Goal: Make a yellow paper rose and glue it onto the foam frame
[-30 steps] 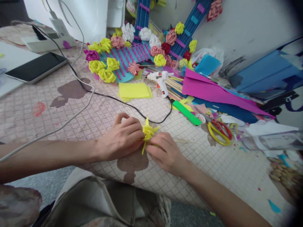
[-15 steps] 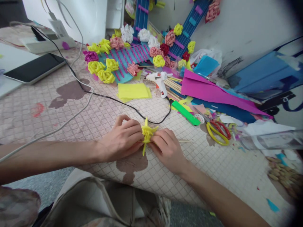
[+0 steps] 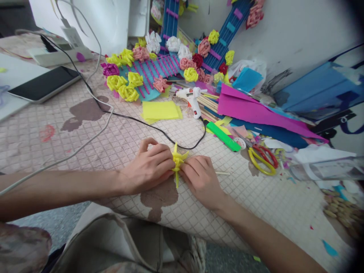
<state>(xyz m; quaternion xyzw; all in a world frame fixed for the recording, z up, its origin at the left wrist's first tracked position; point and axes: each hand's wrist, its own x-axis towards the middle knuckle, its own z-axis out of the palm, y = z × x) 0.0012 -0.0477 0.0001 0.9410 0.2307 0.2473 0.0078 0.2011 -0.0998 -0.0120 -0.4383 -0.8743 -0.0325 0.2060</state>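
A small yellow paper flower (image 3: 178,161) sits between my two hands near the table's front edge. My left hand (image 3: 149,167) curls around its left side, fingertips pinching the folded paper. From the right, my right hand (image 3: 200,178) closes its fingers on the same flower. A thin wooden stick (image 3: 223,173) pokes out from under my right hand. Yellow strips stick up and down out of the flower.
A white glue gun (image 3: 192,97) with a black cord, yellow paper sheets (image 3: 160,111), yellow-handled scissors (image 3: 261,159), a green marker (image 3: 223,135), magenta and blue sheets (image 3: 256,110), flower-covered blue frames (image 3: 153,70), a phone (image 3: 45,83) at left, a plastic bottle (image 3: 327,168) at right.
Both hands stay on the flower. My right hand's fingers have shifted slightly up and in against it, and the lower yellow strip now hangs straighter down.
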